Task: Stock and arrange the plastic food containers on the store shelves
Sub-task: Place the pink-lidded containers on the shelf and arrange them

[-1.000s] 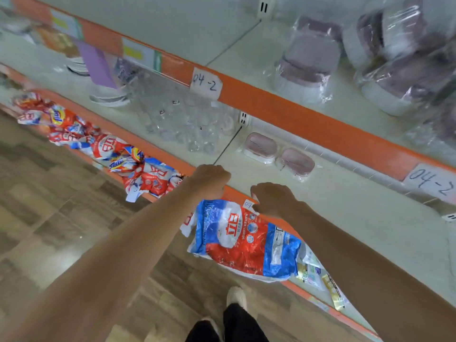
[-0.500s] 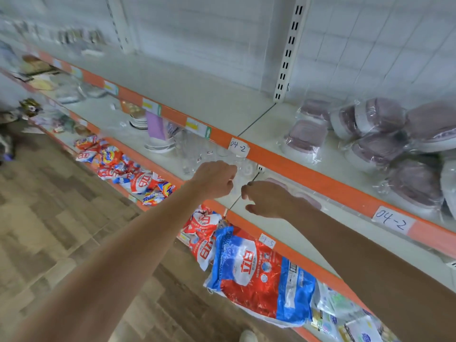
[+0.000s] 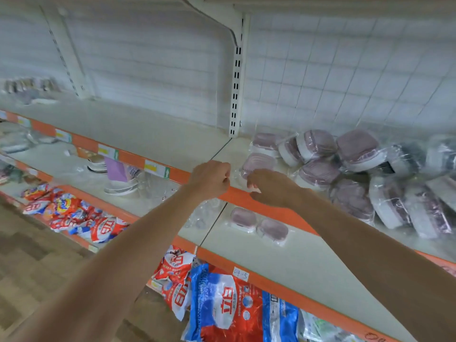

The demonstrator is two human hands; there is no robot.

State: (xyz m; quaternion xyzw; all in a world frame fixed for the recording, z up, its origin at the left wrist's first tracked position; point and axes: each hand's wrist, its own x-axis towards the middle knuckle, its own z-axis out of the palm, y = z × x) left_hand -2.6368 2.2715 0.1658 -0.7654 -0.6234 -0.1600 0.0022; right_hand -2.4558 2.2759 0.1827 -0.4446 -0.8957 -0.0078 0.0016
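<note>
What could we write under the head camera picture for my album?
Two hands, left hand and right hand, reach toward wrapped purple-lidded containers on an orange-edged shelf.

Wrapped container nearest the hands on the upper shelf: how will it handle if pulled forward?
The wrapped container looks like thin plastic, so probably light. Its loose clear film is glossy and crinkled, so it may slip or stretch before the box follows. It lies flat on the upper shelf, so tipping seems unlikely.

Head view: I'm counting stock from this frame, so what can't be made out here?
- Wrapped containers: pile overlaps and runs off the right edge; no count.
- Yellow shelf tags: print too small, blurred.
- Left hand: curled, seen from behind; any hold hidden.
- Right hand: fingertips hidden among wrap.
</note>
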